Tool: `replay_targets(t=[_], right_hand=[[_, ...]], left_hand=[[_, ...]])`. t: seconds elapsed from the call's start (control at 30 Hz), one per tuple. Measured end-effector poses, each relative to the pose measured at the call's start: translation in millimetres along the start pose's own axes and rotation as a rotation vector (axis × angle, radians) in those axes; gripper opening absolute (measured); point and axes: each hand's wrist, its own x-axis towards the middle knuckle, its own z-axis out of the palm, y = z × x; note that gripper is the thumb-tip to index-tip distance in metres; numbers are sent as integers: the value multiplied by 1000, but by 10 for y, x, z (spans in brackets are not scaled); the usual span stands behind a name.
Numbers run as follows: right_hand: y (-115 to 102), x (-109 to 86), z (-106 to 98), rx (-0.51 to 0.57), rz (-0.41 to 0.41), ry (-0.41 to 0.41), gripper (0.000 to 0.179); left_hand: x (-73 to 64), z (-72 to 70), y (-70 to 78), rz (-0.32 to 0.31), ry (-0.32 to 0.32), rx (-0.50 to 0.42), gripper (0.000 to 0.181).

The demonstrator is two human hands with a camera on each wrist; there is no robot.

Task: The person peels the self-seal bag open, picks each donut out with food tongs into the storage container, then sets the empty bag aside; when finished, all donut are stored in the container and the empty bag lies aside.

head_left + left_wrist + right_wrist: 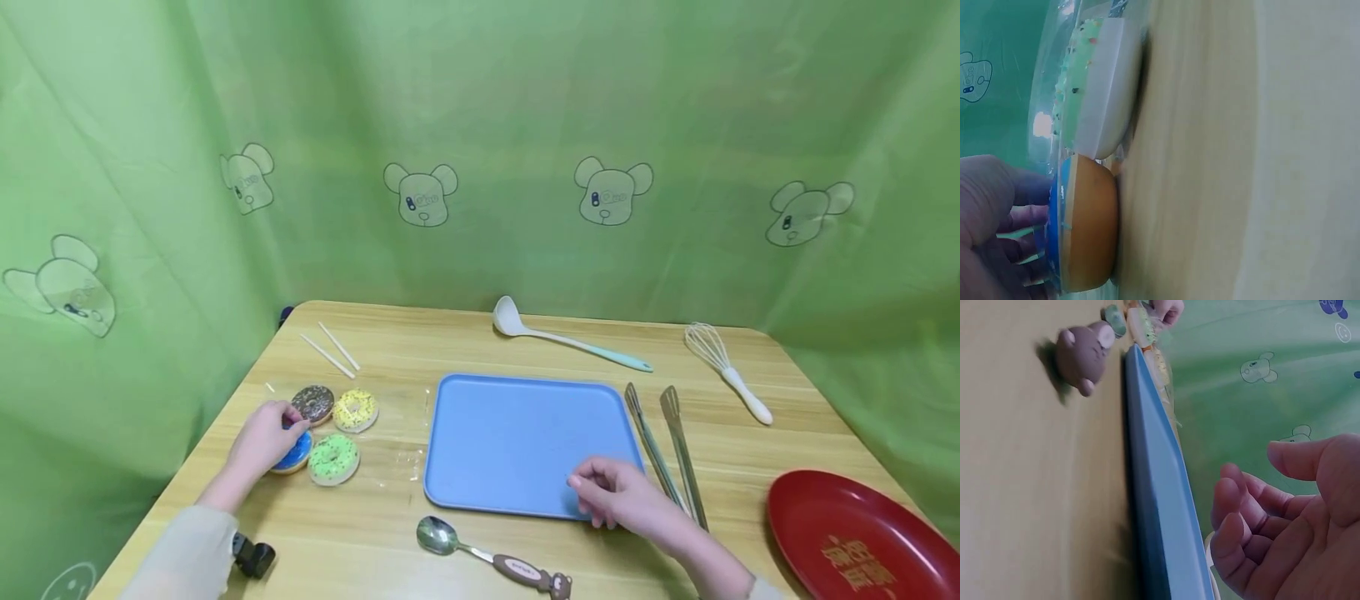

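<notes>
My left hand (262, 437) is over the blue-iced toy donut (297, 454) at the table's left side, its fingertips right at the icing. In the left wrist view, thumb and fingers are spread along the top of that blue donut (1088, 231). A green donut (334, 460), a yellow one (356, 411) and a chocolate-brown one (312, 403) lie close by, under clear plastic film (393, 425). Over the front right corner of a blue tray (525, 442) hangs my right hand (626, 496), fingers loosely curled and holding nothing.
In front of the tray lies a spoon (517, 569) with a brown bear handle. Metal tongs (678, 450) lie along its right side, near a red plate (862, 533). Farther back are a ladle (570, 340), a whisk (727, 371) and two white sticks (333, 354). A green curtain (510, 108) surrounds the table.
</notes>
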Motion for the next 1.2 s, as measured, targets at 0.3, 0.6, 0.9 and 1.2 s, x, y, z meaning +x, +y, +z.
replay_targets(t=[0.3,0.6,0.9,1.2], right_hand=[[84,-97,183,-138,-160,-53,24],[194,-227,-29,-384,-164,310,22],[304,-363,-251,-387,-122,569,27],[411,-466,-401,-433,-34,678,42]], left_hand=[[12,3,32,84,43,38,8],[3,0,48,-5,-5,76,11],[18,-94,17,50,20,4,5],[30,-127,-35,173,11,52,8]])
